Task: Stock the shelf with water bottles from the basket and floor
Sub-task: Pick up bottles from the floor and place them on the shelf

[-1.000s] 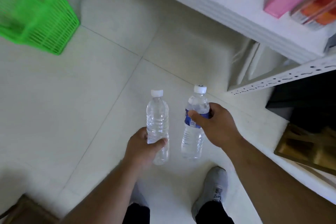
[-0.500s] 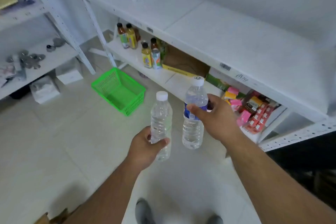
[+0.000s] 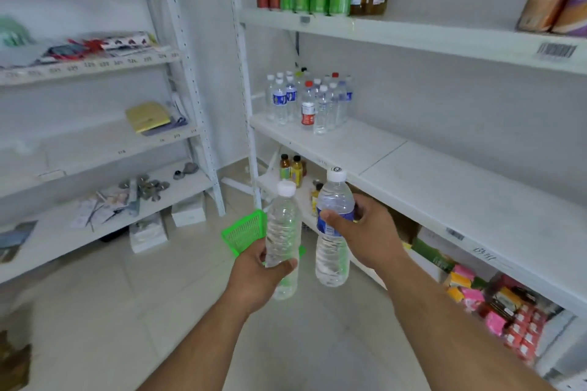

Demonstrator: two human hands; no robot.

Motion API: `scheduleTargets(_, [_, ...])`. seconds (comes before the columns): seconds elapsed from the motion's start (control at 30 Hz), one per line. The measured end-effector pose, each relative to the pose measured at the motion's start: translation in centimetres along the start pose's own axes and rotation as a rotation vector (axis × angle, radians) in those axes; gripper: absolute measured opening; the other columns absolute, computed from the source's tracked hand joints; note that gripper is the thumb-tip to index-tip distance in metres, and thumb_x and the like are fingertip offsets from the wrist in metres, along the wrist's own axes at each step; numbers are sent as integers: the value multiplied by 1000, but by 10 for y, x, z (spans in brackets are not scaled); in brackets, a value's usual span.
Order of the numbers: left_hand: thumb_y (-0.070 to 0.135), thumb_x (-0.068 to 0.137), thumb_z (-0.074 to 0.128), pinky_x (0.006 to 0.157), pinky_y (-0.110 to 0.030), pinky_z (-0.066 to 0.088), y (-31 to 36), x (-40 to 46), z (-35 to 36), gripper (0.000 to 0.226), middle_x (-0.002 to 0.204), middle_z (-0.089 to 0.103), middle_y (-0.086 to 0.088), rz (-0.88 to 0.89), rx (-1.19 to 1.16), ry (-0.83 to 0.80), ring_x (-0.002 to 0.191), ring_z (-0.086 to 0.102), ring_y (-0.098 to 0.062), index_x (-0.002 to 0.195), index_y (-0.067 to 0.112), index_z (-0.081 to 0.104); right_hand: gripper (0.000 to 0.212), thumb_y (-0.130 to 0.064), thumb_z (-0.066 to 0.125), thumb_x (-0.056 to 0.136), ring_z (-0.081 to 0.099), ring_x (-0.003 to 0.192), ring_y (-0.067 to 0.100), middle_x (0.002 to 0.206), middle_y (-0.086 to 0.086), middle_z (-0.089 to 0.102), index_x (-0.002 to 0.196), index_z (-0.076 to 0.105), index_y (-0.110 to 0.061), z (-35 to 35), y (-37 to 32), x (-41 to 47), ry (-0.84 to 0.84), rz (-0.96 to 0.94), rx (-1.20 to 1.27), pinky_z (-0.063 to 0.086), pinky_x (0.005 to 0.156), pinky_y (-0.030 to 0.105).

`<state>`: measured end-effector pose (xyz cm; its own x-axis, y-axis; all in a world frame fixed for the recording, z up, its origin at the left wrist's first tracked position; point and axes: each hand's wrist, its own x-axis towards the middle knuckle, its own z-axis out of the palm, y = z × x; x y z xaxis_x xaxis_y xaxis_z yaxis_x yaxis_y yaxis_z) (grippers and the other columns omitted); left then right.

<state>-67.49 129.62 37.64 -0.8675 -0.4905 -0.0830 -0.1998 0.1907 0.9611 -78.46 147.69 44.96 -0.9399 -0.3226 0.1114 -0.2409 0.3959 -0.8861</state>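
Stock on middle shelf [image 3: 413, 174]: bottle cluster [image 3: 309, 101] at far left, rest bare. In transit: left hand [image 3: 257, 273] wrapped round unlabelled bottle [image 3: 282, 232]; right hand [image 3: 371, 235] clasping blue-labelled bottle [image 3: 333, 232]. Green basket [image 3: 244, 232] behind, contents hidden.

Two clear, white-capped water bottles [image 3: 282, 232] [image 3: 333, 232] upright, one blue-labelled.

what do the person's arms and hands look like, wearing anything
Both forearms are bare as far as the frame shows: no sleeves, gloves, watch or bracelet. The left hand and right hand show no rings on the visible fingers. Any sleeve higher up is out of view.
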Motion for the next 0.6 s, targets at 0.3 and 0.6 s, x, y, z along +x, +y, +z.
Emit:
scheduleTargets(0.3, [22, 66, 87, 74, -25, 53, -12, 46, -38, 30, 87, 75, 6, -24, -33, 61, 80, 70, -9, 92, 22, 72, 20, -44, 76, 82, 66, 89, 5, 93, -18, 68, 97, 62, -43, 52, -18, 55, -70, -50, -24, 54, 79, 29])
scheduleTargets(0.6, [21, 68, 85, 83, -35, 57, -4, 150, -46, 30, 91, 76, 6, -53, -13, 74, 87, 72, -13, 95, 23, 73, 27, -45, 79, 79, 67, 82, -3, 92, -17, 73, 101, 71, -32, 83, 1, 164, -72, -49, 63, 49, 71, 20])
